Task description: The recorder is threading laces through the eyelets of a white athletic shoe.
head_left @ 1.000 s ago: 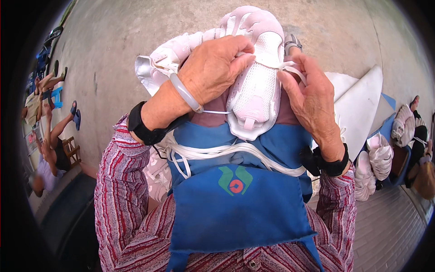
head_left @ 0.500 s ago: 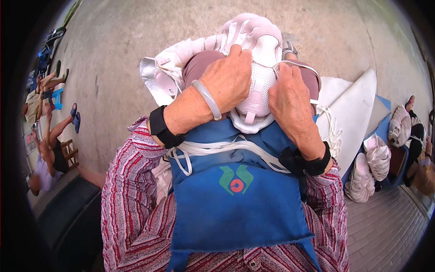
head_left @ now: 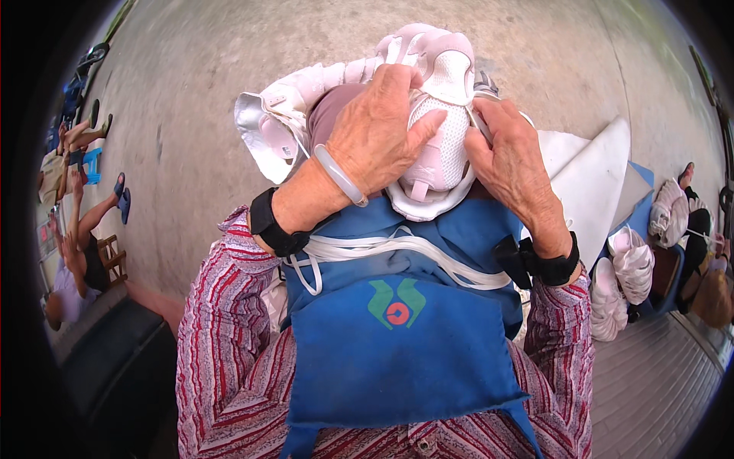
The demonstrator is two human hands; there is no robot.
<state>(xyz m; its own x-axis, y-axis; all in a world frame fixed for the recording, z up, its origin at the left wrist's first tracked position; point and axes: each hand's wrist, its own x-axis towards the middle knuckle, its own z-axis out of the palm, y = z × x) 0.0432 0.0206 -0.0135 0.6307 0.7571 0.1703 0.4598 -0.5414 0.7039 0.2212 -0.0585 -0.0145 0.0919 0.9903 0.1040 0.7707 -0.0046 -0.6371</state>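
A white and pink sneaker lies over my lap, its heel end toward me and its mesh tongue showing between my hands. My left hand rests along the shoe's left side. Its fingers bend over the upper edge, while the thumb stands apart over the tongue. On the right side, my right hand has thumb and forefinger close together on a white shoelace at the shoe's edge. What the left fingertips touch is partly hidden. A bundle of white shoelaces lies across my blue apron.
Another white and pink shoe sits beyond my left wrist. To the right are a white sheet and several pale shoes by a blue chair. People sit at far left and far right. A dark seat stands at lower left.
My left thumb has come away from its fingers, opening that hand. My right hand has shifted slightly right and up, its forefinger more extended. The shoe stays in nearly the same place.
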